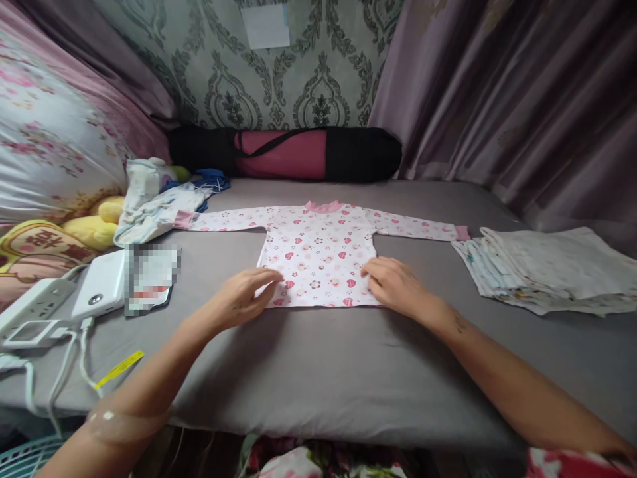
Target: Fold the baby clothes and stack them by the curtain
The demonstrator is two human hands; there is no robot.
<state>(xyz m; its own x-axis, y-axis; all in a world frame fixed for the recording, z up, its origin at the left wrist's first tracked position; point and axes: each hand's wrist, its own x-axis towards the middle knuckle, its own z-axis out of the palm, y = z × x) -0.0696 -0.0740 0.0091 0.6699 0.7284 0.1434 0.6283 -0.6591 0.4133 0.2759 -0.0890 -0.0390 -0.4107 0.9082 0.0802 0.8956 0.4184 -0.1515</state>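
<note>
A small long-sleeved child's shirt [318, 255] lies spread flat, its pink collar away from me and both sleeves stretched out sideways. White fabric printed with pink hearts and flowers ends in pink cuffs. My left hand [249, 293] rests at the shirt's lower left side, thumb and fingers apart. On the opposite side my right hand [397, 284] touches the lower right edge with bent, loosely parted fingers. Neither hand visibly grips the cloth. The shirt's lower side edges are partly hidden beneath the hands.
A stack of folded cloths [552, 269] lies at right, near one cuff. To the left are crumpled clothes [159, 209], a yellow plush toy [94, 229], a white power bank [101, 282], a phone [152, 279] and a power strip [37, 309] with cables. A long black-and-red bag [283, 156] lies along the wall.
</note>
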